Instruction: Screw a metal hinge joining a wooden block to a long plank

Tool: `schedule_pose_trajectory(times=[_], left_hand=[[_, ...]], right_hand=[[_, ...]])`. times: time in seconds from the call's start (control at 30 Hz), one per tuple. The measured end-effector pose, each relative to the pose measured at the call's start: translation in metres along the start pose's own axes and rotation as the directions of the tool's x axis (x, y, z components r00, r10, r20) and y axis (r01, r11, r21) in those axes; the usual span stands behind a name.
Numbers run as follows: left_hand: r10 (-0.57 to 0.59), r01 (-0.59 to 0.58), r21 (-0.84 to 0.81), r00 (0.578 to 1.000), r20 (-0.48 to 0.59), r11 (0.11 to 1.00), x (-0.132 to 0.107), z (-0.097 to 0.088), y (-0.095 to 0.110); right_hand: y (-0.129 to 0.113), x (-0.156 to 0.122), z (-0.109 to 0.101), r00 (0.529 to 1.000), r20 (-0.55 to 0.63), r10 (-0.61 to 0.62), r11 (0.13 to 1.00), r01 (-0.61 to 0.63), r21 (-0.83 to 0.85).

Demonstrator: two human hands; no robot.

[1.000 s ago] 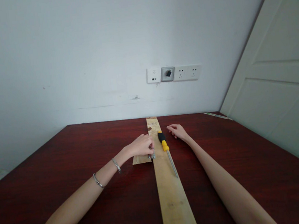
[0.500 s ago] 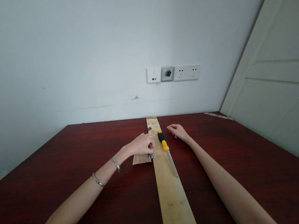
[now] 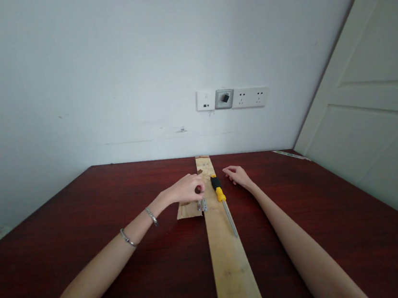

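Note:
My left hand (image 3: pixel 189 188) is held over a small metal hinge (image 3: pixel 202 205), its thumb and forefinger pinched together. What the pinch holds, if anything, is too small to make out. The hinge lies across the seam between a long pale wooden board (image 3: pixel 232 270) and a short wooden piece (image 3: pixel 189 210) on its left side. A screwdriver (image 3: pixel 220 194) with a black and yellow handle rests on the board, shaft towards me. My right hand (image 3: pixel 237 175) lies on the table right of the screwdriver handle, fingers loosely bent and apart, holding nothing.
The dark red table (image 3: pixel 135 282) meets a white wall (image 3: pixel 121 81) at the back. Sockets (image 3: pixel 250 98) and a black plug (image 3: pixel 225 98) are on the wall. A thin pale strip (image 3: pixel 291 154) lies at the back right edge, near a white panelled door (image 3: pixel 372 113).
My left hand has lifted slightly off the hinge, so more of the hinge shows. The right hand and screwdriver stay where they were.

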State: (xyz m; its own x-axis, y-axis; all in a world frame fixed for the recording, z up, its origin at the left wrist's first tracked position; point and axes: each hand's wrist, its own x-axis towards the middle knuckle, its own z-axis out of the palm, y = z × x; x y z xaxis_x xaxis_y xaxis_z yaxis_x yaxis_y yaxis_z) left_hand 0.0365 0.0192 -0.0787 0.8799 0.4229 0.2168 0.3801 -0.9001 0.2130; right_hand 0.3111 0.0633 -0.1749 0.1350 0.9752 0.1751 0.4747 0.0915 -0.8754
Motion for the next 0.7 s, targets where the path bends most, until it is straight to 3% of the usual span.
schedule_pose_trajectory(times=[0.2, 0.33, 0.4, 0.47, 0.57, 0.63, 0.7], left_hand=[[-0.082, 0.086, 0.037, 0.992, -0.095, 0.996, -0.012, -0.034, -0.016], [-0.256, 0.261, 0.059, 0.963, -0.083, 0.963, -0.037, -0.055, -0.042], [-0.427, 0.428, 0.105, 0.904, -0.032, 0.898, -0.054, -0.066, -0.059], [-0.603, 0.593, 0.148, 0.797, 0.031, 0.792, -0.073, -0.078, -0.078], [-0.762, 0.731, 0.221, 0.636, 0.123, 0.646, -0.102, -0.094, -0.104], [-0.794, 0.742, 0.284, 0.581, 0.182, 0.608, -0.120, -0.101, -0.118], [-0.806, 0.743, 0.312, 0.552, 0.213, 0.592, -0.136, -0.103, -0.129]], right_hand=[[-0.001, -0.003, 0.000, 1.000, -0.022, -0.008, 1.000, 0.008, -0.005], [-0.004, -0.007, -0.001, 0.999, -0.032, -0.022, 1.000, 0.022, -0.001], [-0.006, -0.008, 0.000, 0.999, -0.039, -0.027, 1.000, 0.027, -0.002], [-0.008, -0.009, 0.000, 0.998, -0.044, -0.033, 0.999, 0.033, -0.007], [-0.009, -0.010, 0.001, 0.998, -0.044, -0.043, 0.999, 0.042, -0.021], [-0.009, -0.011, 0.002, 0.998, -0.045, -0.048, 0.998, 0.046, -0.030], [-0.008, -0.011, 0.002, 0.998, -0.045, -0.049, 0.998, 0.048, -0.039]])
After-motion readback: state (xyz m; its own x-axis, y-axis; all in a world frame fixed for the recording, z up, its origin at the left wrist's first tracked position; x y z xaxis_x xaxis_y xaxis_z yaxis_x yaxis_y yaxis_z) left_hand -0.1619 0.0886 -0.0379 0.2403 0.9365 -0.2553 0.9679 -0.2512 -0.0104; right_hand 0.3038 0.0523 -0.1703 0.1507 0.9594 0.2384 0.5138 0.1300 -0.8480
